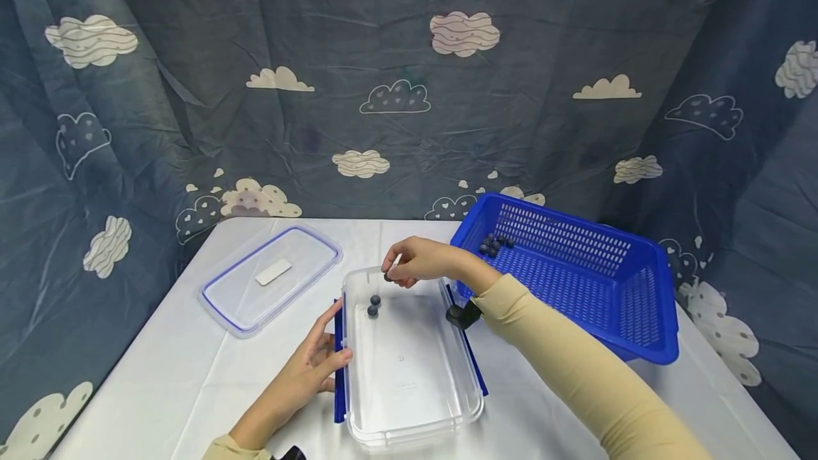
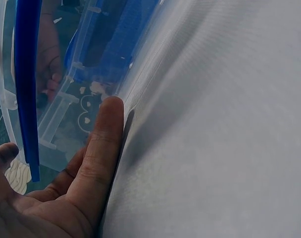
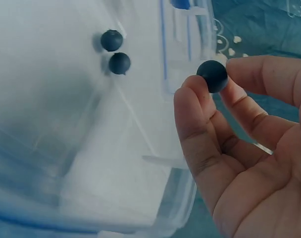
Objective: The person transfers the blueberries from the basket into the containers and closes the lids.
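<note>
A clear plastic food container [image 1: 409, 375] with blue side clips stands on the white table, its top uncovered. Two blueberries [image 1: 373, 306] lie inside toward its far left; the right wrist view shows them side by side. My right hand [image 1: 418, 261] is above the container's far end, pinching one blueberry [image 3: 213, 76] between thumb and fingertips. At the container's left side, my left hand [image 1: 309, 368] rests with fairly straight fingers against the wall, its thumb near the blue clip [image 2: 27, 89].
A blue perforated basket [image 1: 639, 289] stands at the right, with several blueberries [image 1: 493, 245] in its far left corner. The clear lid [image 1: 271, 279] with a blue seal and a white label lies at the left. A cloud-patterned curtain [image 1: 358, 41] hangs behind the table.
</note>
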`<state>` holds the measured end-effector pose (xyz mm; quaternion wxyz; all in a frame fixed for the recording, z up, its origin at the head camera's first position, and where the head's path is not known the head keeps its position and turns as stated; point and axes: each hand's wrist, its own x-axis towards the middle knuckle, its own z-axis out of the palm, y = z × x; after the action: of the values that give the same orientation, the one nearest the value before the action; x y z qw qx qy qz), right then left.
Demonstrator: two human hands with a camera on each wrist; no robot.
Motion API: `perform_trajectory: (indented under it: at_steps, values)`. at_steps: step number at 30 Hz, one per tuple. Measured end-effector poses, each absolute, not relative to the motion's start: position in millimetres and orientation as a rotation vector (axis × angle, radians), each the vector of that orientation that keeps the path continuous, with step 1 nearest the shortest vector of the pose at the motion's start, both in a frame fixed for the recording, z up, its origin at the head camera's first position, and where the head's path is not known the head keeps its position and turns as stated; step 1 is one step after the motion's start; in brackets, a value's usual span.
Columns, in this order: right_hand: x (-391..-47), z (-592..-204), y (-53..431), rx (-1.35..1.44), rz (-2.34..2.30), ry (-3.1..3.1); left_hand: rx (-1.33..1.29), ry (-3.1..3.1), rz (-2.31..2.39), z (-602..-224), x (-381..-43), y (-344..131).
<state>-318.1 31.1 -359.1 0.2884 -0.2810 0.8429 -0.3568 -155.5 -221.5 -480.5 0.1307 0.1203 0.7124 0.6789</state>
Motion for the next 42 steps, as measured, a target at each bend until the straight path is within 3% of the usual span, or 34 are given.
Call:
perform_trajectory:
  at_steps: [12, 29, 42]
  values:
    - [-300.4, -366.0, 13.3, -0.814, -0.733, 2.391, 0.325, 2.09, 1.955, -479.2, -154.7, -220.6]
    - [-301.8, -383.8, 8.8, -0.726, -0.749, 2.323, 0.335, 2.087, 1.947, -479.7, -155.1, -221.9]
    - [-303.2, -373.6, 16.1, -0.736, -0.715, 2.334, 0.321, 2.101, 1.938, -479.2, -154.8, -221.7]
